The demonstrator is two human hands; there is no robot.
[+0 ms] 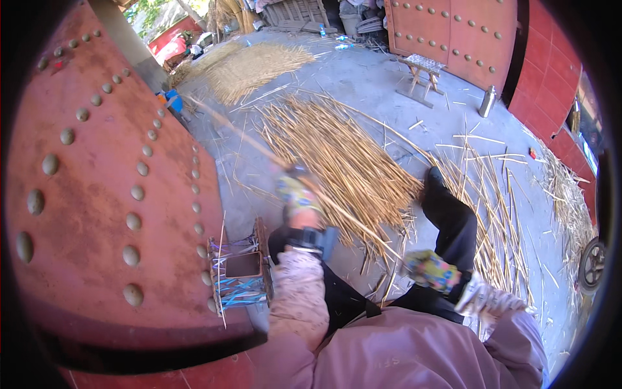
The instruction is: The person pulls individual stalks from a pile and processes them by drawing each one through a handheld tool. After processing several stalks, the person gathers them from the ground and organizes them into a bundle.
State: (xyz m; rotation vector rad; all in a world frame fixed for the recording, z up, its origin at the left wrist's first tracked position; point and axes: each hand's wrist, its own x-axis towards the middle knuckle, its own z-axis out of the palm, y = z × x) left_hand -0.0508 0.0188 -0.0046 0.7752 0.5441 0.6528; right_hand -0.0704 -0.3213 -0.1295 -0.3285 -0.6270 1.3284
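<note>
A long, pale tan reed stalk (353, 220) runs slantwise from the upper left down toward my right side, its far part blurred. My left hand (299, 198), in a flowered glove and smeared by motion, is closed around the stalk partway along. Near my right knee, my right hand (433, 271), in a matching glove, has its fingers closed at the stalk's near end. Beyond and between my hands lies a thick layer of similar reed stalks (343, 155), laid side by side on the concrete floor.
Looser stalks (489, 220) spread to the right of my black shoe (435, 176). At my left stands a small frame stool (241, 285) wound with coloured strips, beside a studded red door (97, 168). Farther off are a woven mat (259, 68), a low stool (422, 68) and a metal flask (487, 102).
</note>
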